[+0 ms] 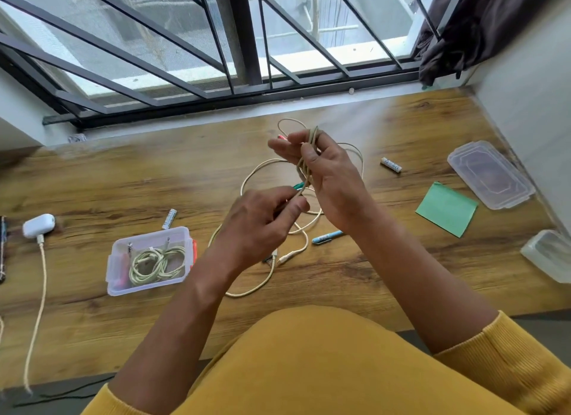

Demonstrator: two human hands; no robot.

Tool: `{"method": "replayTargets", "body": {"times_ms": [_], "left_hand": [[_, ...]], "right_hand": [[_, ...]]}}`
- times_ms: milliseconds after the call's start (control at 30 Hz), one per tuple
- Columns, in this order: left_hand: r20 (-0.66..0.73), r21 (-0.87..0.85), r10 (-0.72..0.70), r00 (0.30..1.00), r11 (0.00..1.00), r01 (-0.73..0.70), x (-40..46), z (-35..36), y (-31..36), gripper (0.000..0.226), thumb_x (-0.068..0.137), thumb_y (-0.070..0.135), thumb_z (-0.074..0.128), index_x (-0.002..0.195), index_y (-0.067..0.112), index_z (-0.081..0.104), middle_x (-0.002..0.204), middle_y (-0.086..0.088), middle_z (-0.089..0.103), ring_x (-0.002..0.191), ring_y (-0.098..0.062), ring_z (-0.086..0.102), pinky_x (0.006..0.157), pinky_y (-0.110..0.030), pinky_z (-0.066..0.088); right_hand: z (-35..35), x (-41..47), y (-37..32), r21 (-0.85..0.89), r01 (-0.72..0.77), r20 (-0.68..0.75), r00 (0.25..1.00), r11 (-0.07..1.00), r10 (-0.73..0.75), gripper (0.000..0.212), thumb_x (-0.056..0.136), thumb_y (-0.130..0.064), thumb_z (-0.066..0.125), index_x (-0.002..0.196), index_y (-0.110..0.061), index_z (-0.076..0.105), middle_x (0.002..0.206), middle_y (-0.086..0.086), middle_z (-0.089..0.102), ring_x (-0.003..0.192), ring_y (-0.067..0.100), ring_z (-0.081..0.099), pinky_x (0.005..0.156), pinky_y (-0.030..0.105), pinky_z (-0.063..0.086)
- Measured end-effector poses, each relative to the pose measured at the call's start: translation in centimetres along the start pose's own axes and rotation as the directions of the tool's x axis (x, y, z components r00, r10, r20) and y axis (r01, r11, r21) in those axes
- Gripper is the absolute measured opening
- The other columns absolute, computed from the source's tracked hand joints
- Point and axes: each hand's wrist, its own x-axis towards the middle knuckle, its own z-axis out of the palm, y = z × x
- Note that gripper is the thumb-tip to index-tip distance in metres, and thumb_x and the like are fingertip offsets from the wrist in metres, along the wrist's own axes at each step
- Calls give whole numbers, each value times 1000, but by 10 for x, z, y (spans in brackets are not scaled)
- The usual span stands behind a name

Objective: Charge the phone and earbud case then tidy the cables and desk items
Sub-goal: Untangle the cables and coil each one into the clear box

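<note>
Clear plastic forms the open box (148, 261) on the wooden desk (92, 183) to your left; it holds a coiled cream cable (157, 265) with its plugs pointing toward the window, and something red-orange shows low at its left end. Its likely lid (491, 173), also clear plastic, lies flat on the far right of the desk, well apart from the box, with a second clear container (548, 254) at the right edge whose contents cannot be made out. Your right hand (327, 173) is raised above the desk with several turns of a cream braided cable (304, 164) bunched across its fingers, which are curled round the bundle. Your left hand (265, 226) sits lower and nearer to you, thumb and fingertips pinching a run of the same cable just below the bundle. The remainder of that cable lies in loose loops on the desk beneath and between both hands, its ends close to your left wrist. A white earbud case (38, 225) rests near the left edge with a cream charging lead (38, 294) plugged into it. Two batteries (169, 218) (391, 165), a blue pen (326, 237) and a green sticky pad (446, 209) lie loose around the loops.
</note>
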Motion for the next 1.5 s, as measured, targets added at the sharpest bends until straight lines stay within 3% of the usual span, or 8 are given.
{"method": "replayTargets", "body": {"times_ms": [333,433,667,1033,1167,1267,1367,1500], "left_hand": [[-101,42,104,989,994,-101,16,-48,1,25,97,35,67,75,30,77,61,19,65,55,-3,63,52,-15,38],[-85,44,100,991,994,-96,21,-55,-4,26,89,24,63,66,22,75,55,10,62,51,-12,54,52,-28,36],[-117,-87,119,986,988,-129,31,-62,-14,18,78,13,58,69,22,70,60,1,65,56,-20,56,54,-32,39],[-249,-329,-58,967,944,-28,28,-22,-34,29,104,36,50,78,24,55,64,10,49,58,-11,42,58,-36,31],[-313,-197,-117,943,979,56,21,-8,-28,34,109,35,45,77,32,57,65,14,60,62,-9,53,60,-40,43],[-293,-161,-147,945,982,103,13,4,-22,34,110,35,44,80,36,59,67,21,61,60,-5,54,59,-36,43],[-249,-111,-131,960,988,106,7,15,-15,32,110,34,43,87,29,66,66,15,57,61,-7,52,61,-37,40],[-135,-59,-108,985,993,101,2,23,-7,29,112,31,47,99,25,72,60,3,54,59,-11,54,60,-35,37]], "right_hand": [[11,-15,9,-371,-64,165,977,927,133,29,109,-14,42,97,7,59,76,23,55,67,27,50,59,38,41],[13,-18,12,-414,-80,238,952,907,193,47,114,-32,33,86,-13,66,67,14,44,57,23,35,54,40,27],[3,-22,11,-346,-188,411,850,919,328,65,116,-39,24,103,8,66,60,7,30,52,19,26,53,44,22],[1,-16,-9,45,-230,452,873,972,185,42,116,-26,25,107,-4,58,65,1,29,58,17,25,67,48,14],[2,-10,-17,129,-190,401,908,973,124,41,115,-27,25,114,-4,58,66,0,49,64,19,54,70,44,30],[2,-6,-21,216,-175,352,932,961,90,41,115,-24,25,129,2,54,77,2,65,87,27,69,68,28,45],[1,-2,-16,324,-165,335,941,932,50,37,114,-18,28,140,3,44,107,7,77,125,37,65,118,48,44],[0,3,-12,396,-183,292,954,900,66,38,115,-14,32,150,0,37,139,11,67,142,31,55,103,31,53]]}}
